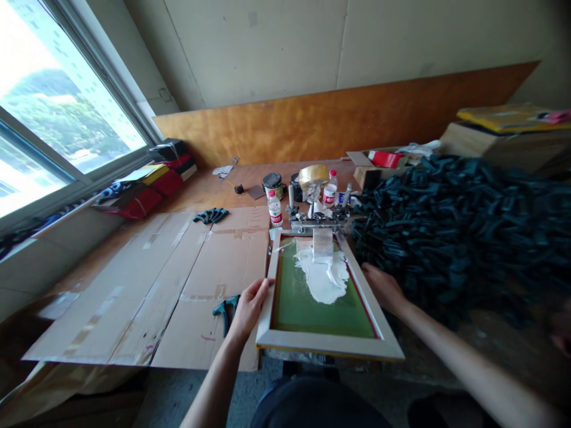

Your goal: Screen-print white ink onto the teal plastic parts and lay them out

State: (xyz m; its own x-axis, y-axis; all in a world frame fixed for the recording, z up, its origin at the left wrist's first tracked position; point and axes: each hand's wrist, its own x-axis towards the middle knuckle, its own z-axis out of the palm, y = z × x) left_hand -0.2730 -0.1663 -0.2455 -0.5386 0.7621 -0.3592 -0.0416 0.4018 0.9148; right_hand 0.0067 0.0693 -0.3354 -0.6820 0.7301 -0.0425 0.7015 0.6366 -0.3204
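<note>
Harsh glare from left window (66,113), right edge dim, blurry.

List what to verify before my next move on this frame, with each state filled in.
1. Left hand at the pale rectangular frame's left side: ok.
2. Right hand touching the frame: cannot tell; close to its right side, contact unclear.
3. Glossy white paste within the flat green panel: ok.
4. Flat, pale rectangular blade clear of the paste: not ok; its lower end meets it.
5. Dark teal forked piece off the frame: ok, on brown cardboard.
</note>
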